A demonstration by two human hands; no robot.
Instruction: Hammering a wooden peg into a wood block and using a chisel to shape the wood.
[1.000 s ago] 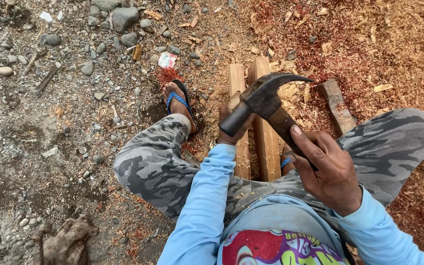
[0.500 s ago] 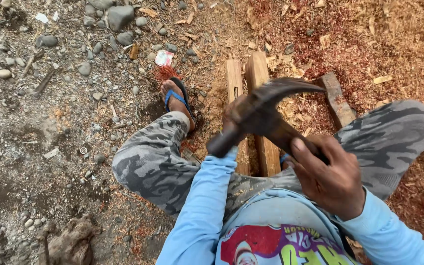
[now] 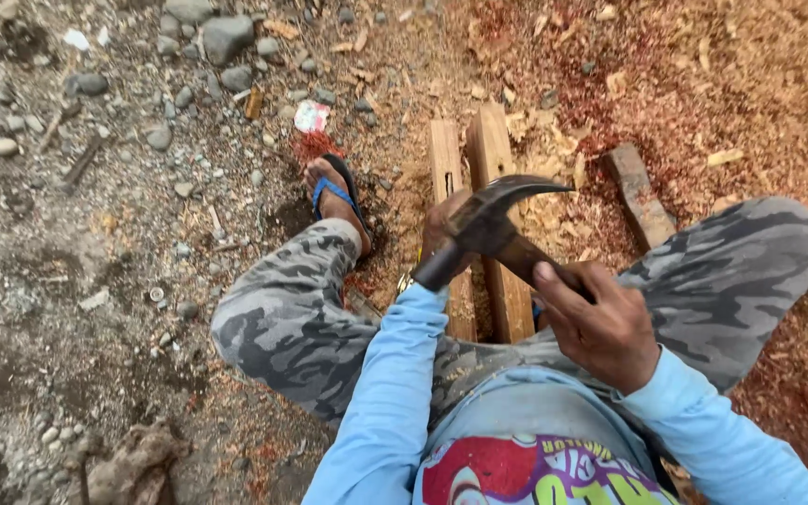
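Note:
My right hand [image 3: 600, 323] grips the wooden handle of a dark claw hammer [image 3: 490, 223], whose head hangs just above two pale wooden planks [image 3: 494, 150] lying side by side between my knees. My left hand [image 3: 440, 223] rests curled on the left plank, right under the hammer head and mostly hidden by it. I cannot tell whether it holds anything. Both arms wear light blue sleeves.
I squat in camouflage trousers, with my left foot in a blue flip-flop [image 3: 334, 196]. Reddish sawdust and wood chips [image 3: 703, 93] cover the ground to the right, where another short plank [image 3: 633, 192] lies. Grey stones [image 3: 226, 37] and gravel lie to the left.
The hammer head has dropped lower, toward my left hand and the planks. My left hand has stayed on the plank.

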